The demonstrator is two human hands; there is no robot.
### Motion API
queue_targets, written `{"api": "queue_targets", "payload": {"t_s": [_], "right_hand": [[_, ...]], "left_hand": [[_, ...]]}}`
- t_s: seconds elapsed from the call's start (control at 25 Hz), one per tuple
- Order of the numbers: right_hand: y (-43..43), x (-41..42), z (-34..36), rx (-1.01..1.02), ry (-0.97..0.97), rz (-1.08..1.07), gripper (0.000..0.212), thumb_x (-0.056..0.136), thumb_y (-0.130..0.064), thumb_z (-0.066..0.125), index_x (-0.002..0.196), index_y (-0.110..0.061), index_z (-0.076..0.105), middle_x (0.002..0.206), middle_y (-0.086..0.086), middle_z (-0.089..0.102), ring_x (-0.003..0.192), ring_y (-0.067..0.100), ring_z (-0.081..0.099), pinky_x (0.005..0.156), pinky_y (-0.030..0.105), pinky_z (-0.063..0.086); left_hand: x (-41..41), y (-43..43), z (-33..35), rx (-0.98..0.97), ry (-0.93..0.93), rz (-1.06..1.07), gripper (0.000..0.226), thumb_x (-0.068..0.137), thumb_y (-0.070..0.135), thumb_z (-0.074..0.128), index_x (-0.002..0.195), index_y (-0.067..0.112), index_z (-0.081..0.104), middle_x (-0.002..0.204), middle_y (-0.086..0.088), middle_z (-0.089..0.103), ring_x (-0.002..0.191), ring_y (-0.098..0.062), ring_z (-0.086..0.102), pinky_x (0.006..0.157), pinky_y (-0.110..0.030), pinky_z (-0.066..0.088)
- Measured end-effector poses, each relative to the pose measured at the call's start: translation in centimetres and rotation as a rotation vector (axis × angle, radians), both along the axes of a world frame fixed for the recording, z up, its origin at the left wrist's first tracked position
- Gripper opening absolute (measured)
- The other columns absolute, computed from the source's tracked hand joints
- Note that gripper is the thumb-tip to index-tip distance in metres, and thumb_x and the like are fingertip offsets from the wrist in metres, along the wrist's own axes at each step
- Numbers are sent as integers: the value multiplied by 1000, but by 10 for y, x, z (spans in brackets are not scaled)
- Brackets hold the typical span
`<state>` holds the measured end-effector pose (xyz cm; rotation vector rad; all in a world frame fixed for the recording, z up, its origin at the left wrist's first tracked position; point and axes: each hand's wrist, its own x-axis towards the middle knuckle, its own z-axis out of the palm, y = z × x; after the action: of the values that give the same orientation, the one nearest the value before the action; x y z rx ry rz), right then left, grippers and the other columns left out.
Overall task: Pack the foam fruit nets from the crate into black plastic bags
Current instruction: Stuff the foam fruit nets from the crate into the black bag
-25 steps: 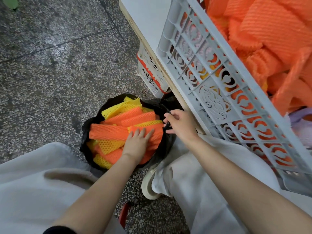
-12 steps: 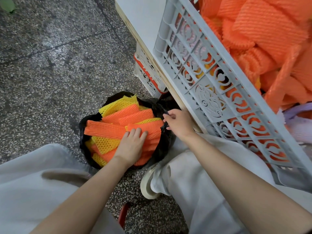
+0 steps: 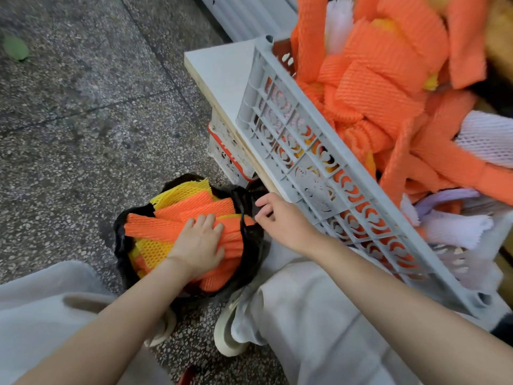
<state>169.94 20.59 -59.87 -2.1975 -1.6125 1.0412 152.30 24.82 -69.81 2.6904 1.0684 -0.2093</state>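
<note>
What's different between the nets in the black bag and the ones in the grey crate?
The bag nets lie flat, pressed down by the left hand; the crate nets are heaped loose and tangled. The bag nets show only orange and yellow; the crate nets include white and lilac too. Both are foam mesh, mostly orange.

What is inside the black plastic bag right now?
Orange foam nets and yellow foam nets fill the black plastic bag to its rim; the left hand presses on top. Deeper layers are covered.
</note>
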Motion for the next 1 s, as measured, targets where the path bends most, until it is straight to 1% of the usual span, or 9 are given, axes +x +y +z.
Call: {"api": "queue_targets", "payload": {"t_s": [0.08, 0.16, 0.28, 0.4, 0.56, 0.68, 0.8, 0.88, 1.0], "right_hand": [[-8, 3, 35, 134, -13, 58, 29, 94, -15, 50, 122, -9, 50, 98, -9, 59, 77, 1, 51, 74, 17, 39], [-18, 11, 68, 312, 3, 60, 32, 92, -10, 52, 123, -12, 45, 89, -12, 53, 71, 5, 52, 68, 14, 39], [-33, 40, 108, 562, -20, -23, 32, 89, -4, 55, 117, -16, 46, 91, -9, 55, 75, 6, 54, 69, 9, 41], [-34, 89, 129, 724, -198, -137, 35, 86, -2, 57, 115, -17, 44, 98, -1, 53, 80, 4, 52, 77, 14, 45], [-11, 151, 133, 724, -428, -215, 41, 84, 0, 57, 123, -3, 46, 117, 8, 48, 102, 17, 51, 95, 38, 44], [20, 174, 134, 689, -534, -181, 47, 84, -2, 56, 129, 0, 43, 128, 17, 47, 121, 30, 46, 106, 35, 33], [52, 188, 132, 593, -599, -120, 54, 87, -6, 55, 138, -4, 38, 139, 16, 42, 132, 29, 37, 111, 31, 23], [68, 196, 128, 519, -621, -64, 58, 87, -12, 58, 141, -8, 35, 143, 15, 39, 135, 28, 34, 114, 33, 22], [81, 204, 127, 415, -685, -40, 59, 86, -18, 61, 141, -16, 37, 138, 12, 44, 129, 30, 39, 109, 35, 26]], "left_hand": [[12, 13, 27, 67, -93, 3, 31, 73, 26, 64, 99, 10, 61, 101, -15, 58, 94, -36, 57, 79, -43, 47], [33, 23, 64, 117, -273, 39, 27, 69, 16, 68, 94, 8, 61, 91, -15, 56, 83, -37, 59, 69, -43, 49], [73, 29, 125, 168, -595, 54, 26, 78, 18, 51, 101, 8, 58, 94, -13, 54, 88, -35, 55, 73, -42, 45], [121, 31, 175, 146, -841, 34, 27, 83, 16, 48, 108, 7, 55, 101, -12, 51, 95, -31, 51, 81, -42, 43], [188, 47, 202, 84, -805, 91, 44, 87, 15, 53, 129, 8, 45, 124, -17, 45, 114, -36, 45, 93, -46, 39], [222, 64, 203, -29, -722, 223, 60, 89, 21, 55, 142, 5, 28, 143, -20, 31, 129, -37, 34, 104, -46, 31], [240, 78, 196, -206, -665, 352, 68, 91, 24, 55, 142, -1, 20, 141, -24, 34, 129, -41, 35, 104, -48, 30], [245, 78, 191, -235, -648, 369, 66, 90, 24, 57, 140, -2, 22, 136, -25, 41, 125, -43, 39, 101, -49, 33], [243, 73, 191, -258, -836, 377, 57, 87, 17, 60, 133, 0, 32, 123, -22, 54, 117, -38, 49, 95, -41, 37]]}}
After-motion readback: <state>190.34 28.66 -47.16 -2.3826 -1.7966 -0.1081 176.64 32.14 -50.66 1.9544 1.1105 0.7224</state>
